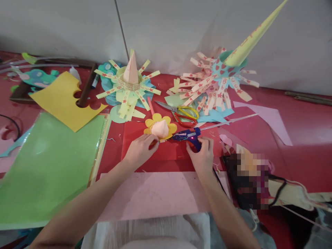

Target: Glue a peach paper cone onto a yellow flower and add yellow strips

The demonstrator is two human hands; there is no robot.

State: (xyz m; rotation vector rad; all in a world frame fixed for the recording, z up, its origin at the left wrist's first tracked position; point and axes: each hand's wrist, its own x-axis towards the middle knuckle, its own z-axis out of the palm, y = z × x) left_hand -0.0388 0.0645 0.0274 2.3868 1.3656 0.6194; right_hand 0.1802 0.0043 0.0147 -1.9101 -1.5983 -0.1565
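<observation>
My left hand (pixel 142 148) has its fingers closed on the lower edge of a paper flower (pixel 171 128), which has rounded yellow petals and a pale pink cone (pixel 160 128) at its middle. In my right hand (pixel 203 157) is a dark blue glue gun (pixel 187 135) with a small red light showing. Its nozzle points left and meets or nearly meets the flower's lower right edge; I cannot tell if they touch. A long clear glue stick (pixel 230 121) juts from its back. Red paper (pixel 166 155) lies beneath both hands.
Scissors (pixel 185 116) with yellow and red handles lie just behind the flower. Two paper crafts with lettered strips, one yellow-green (pixel 129 79) and one blue (pixel 227 71), stand near the wall. Green sheets (pixel 57 162) are at left. A blurred dark object (pixel 249 181) sits at right.
</observation>
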